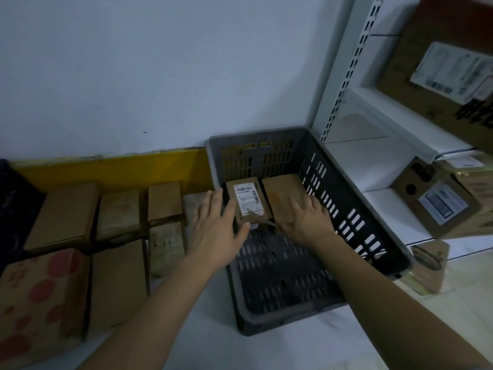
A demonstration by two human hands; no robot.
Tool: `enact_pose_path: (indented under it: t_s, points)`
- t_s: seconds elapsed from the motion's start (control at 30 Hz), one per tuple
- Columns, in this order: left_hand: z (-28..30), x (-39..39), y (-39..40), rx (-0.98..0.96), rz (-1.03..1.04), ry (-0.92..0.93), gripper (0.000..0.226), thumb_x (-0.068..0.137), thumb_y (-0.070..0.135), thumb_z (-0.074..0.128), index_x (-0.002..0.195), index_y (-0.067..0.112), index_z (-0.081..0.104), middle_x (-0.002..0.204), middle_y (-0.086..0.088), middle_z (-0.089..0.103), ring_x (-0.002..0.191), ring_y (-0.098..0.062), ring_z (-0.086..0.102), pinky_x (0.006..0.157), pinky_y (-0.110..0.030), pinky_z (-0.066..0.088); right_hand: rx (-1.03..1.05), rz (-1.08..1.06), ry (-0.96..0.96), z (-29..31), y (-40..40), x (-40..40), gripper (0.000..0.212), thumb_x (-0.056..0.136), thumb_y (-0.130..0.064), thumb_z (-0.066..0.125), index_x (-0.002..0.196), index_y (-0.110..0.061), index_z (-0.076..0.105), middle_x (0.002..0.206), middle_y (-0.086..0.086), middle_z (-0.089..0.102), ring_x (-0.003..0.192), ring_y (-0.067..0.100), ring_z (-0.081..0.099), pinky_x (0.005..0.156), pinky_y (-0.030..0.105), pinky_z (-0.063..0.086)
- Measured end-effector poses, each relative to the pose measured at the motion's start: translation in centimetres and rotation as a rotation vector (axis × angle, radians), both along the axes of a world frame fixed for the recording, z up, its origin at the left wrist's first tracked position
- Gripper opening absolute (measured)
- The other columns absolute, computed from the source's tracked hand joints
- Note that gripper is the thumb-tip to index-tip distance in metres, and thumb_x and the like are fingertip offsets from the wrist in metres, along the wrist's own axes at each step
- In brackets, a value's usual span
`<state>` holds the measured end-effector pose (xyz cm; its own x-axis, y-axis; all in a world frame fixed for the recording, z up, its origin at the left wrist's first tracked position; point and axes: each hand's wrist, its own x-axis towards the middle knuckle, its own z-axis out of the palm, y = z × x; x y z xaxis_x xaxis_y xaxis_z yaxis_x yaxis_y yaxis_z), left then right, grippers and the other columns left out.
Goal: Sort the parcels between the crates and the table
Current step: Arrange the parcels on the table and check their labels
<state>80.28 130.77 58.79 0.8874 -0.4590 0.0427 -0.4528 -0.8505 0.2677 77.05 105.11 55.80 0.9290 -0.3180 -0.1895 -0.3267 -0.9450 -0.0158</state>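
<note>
- I see two brown parcels side by side at the far end of the grey crate, against its back wall: a labelled parcel with a white barcode sticker on top, and a plain parcel touching it on the right.
- My left hand is spread open, fingers straight, at the labelled parcel's left side over the crate's left rim; the thumb touches the parcel's near edge. It has closed on nothing.
- My right hand lies flat on the near right corner of the plain parcel, fingers splayed, not curled round it.
- The near half of the crate floor is bare slotted plastic.
- The crate sits on the white table, toward its right edge.
- Left of the crate, rows of cardboard boxes stand on the table along the far edge, one with red spots at the near left corner.
- To the right, white shelving holds more labelled cartons.
</note>
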Motion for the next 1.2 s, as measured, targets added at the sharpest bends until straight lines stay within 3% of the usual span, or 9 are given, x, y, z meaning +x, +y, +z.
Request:
enact_pose_path:
  t_s: [0.4, 0.57, 0.73, 0.9, 1.03, 1.2]
  points:
    - [-0.1, 2.9, -4.1, 0.052, -0.089, -0.017, 0.074, 0.107, 0.058, 0.042, 0.168, 0.021, 0.025, 0.178, -0.014, 0.008, 0.164, -0.036, -0.003, 0.132, -0.055, 0.004, -0.012, -0.181, 0.19, -3.2, -2.4, 2.4, 0.105, 0.09, -0.092, 0.034, 0.171, -0.029, 0.01, 0.177, 0.02, 0.01, 0.159, 0.048, 0.017, 0.126, 0.062, 0.025]
    - [-0.5, 3.8, -5.4, 0.12, -0.083, -0.069, 0.074, 0.105, 0.057, 0.044, 0.167, 0.019, 0.03, 0.177, -0.016, 0.012, 0.164, -0.039, 0.003, 0.132, -0.059, 0.005, 0.031, -0.181, 0.324, -4.7, -3.0, 5.4, 0.119, 0.086, -0.096, 0.037, 0.172, -0.025, -0.005, 0.178, 0.023, -0.005, 0.161, 0.055, 0.003, 0.127, 0.067, 0.021]
    - [-0.6, 4.0, -5.8, 0.166, 0.001, -0.088, 0.078, 0.104, 0.062, 0.042, 0.168, 0.018, 0.029, 0.177, -0.016, 0.014, 0.164, -0.038, 0.007, 0.133, -0.055, 0.005, 0.098, -0.148, 0.418, -6.5, -4.3, 8.2, 0.132, 0.074, -0.103, 0.046, 0.172, -0.03, -0.004, 0.177, 0.02, -0.016, 0.159, 0.06, -0.003, 0.124, 0.072, 0.022]
    - [-0.8, 3.9, -5.9, 0.197, 0.046, -0.101, 0.08, 0.103, 0.063, 0.044, 0.167, 0.016, 0.03, 0.176, -0.017, 0.019, 0.163, -0.035, 0.013, 0.133, -0.053, 0.011, 0.226, -0.185, 0.388, -7.9, -5.0, 9.3, 0.141, 0.066, -0.1, 0.062, 0.169, -0.033, -0.006, 0.173, 0.019, -0.028, 0.157, 0.062, -0.005, 0.123, 0.072, 0.029]
    - [-1.0, 3.9, -5.6, 0.184, 0.063, -0.117, 0.076, 0.102, 0.06, 0.047, 0.162, 0.014, 0.038, 0.172, -0.017, 0.028, 0.16, -0.035, 0.023, 0.132, -0.053, 0.018, 0.221, -0.19, 0.335, -8.5, -4.6, 9.8, 0.139, 0.067, -0.101, 0.058, 0.169, -0.031, -0.004, 0.173, 0.02, -0.025, 0.155, 0.065, 0.001, 0.123, 0.07, 0.029]
    - [-1.3, 4.0, -5.4, 0.185, 0.067, -0.12, 0.076, 0.1, 0.061, 0.04, 0.158, 0.012, 0.045, 0.168, -0.019, 0.037, 0.156, -0.038, 0.032, 0.13, -0.055, 0.022, 0.238, -0.228, 0.285, -7.7, -5.1, 9.4, 0.131, 0.07, -0.092, 0.067, 0.168, -0.03, 0.007, 0.173, 0.014, -0.017, 0.152, 0.059, 0.014, 0.114, 0.066, 0.042]
